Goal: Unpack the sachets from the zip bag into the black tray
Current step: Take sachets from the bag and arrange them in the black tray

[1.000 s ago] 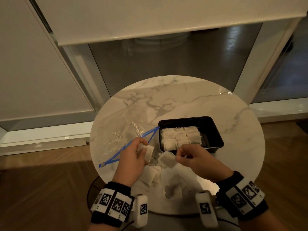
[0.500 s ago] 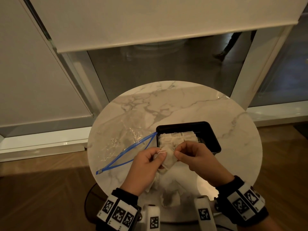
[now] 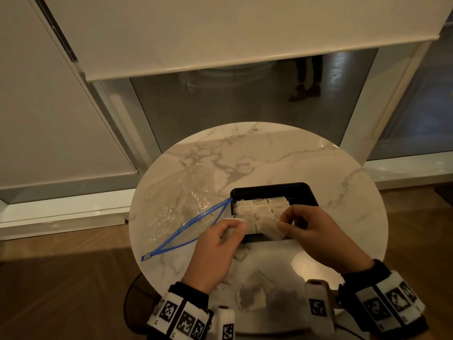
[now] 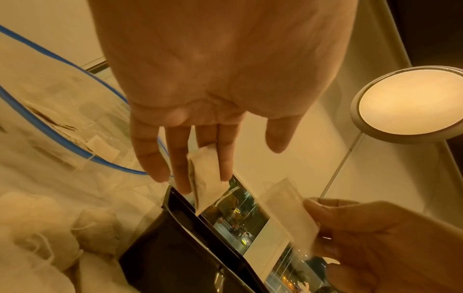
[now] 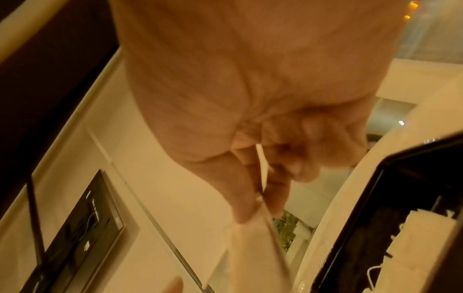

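Head view is showing both hands working over the near edge of a black tray that is sitting on a round marble table. The left hand is pinching a small pale sachet between its fingers; in the left wrist view the fingers are lying fairly straight, with the sachet caught between two of them and hanging over the tray's corner. The right hand is pinching a second sachet by its edge between thumb and curled fingers, holding it just above the tray's near rim. Inside the tray, a block of packed sachets is lying in neat rows against its left side. To the left of the tray, a clear zip bag with a blue zip strip is lying flat and open on the marble, its corner touching the tray; whether anything is lying inside it cannot be told. Loose sachets are lying in a heap on the table's near edge, between the two wrists. Behind the table, a white roller blind is hanging partway down over a dark window.
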`<state>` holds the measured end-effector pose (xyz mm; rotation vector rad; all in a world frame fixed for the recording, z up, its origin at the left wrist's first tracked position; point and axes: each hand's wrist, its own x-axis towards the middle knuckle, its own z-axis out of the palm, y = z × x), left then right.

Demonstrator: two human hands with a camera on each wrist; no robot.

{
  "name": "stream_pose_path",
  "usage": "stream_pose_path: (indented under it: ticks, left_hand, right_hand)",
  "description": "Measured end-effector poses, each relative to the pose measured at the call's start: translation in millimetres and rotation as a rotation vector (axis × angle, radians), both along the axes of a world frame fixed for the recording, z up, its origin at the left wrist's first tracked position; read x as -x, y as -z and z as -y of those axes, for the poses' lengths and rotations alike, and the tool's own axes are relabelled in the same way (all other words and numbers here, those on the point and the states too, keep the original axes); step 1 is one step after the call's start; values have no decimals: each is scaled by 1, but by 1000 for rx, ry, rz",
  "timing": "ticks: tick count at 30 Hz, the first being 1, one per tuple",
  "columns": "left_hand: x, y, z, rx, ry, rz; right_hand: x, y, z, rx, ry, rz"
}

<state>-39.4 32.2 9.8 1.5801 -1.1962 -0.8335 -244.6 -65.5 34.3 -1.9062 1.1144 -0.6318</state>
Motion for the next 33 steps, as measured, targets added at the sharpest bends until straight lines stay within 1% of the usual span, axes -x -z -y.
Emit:
stream_pose_path:
  ticks: [3, 5, 7, 10, 12, 16, 19, 24, 30, 33]
  left_hand:
    - [4, -1, -1, -26, 92, -87]
    - [7, 0, 1, -54, 163, -72]
    - [12, -3, 1, -52, 224, -48]
    - [19, -6, 3, -1, 250, -6]
    - [21, -5, 3, 2, 259, -8]
    - [21, -5, 5, 25, 214, -28]
    - [21, -8, 5, 56, 151, -58]
    - [21, -4, 7, 70, 109, -78]
    - [25, -1, 10, 77, 22, -89]
    - [25, 1, 12, 73, 2, -83]
  right_hand:
    - [2, -2, 1, -11, -58, 13]
    - [0, 0, -1, -7, -119, -19]
    - [-3, 3, -4, -21, -170, -5]
    - [-7, 5, -4, -22, -197, 17]
    - [-8, 5, -5, -10, -186, 24]
    - [-9, 5, -6, 15, -142, 77]
    - [-7, 5, -5, 15, -139, 77]
    - [-6, 4, -6, -39, -149, 101]
    - [-10, 8, -6, -68, -79, 134]
    - [-15, 10, -8, -117, -53, 187]
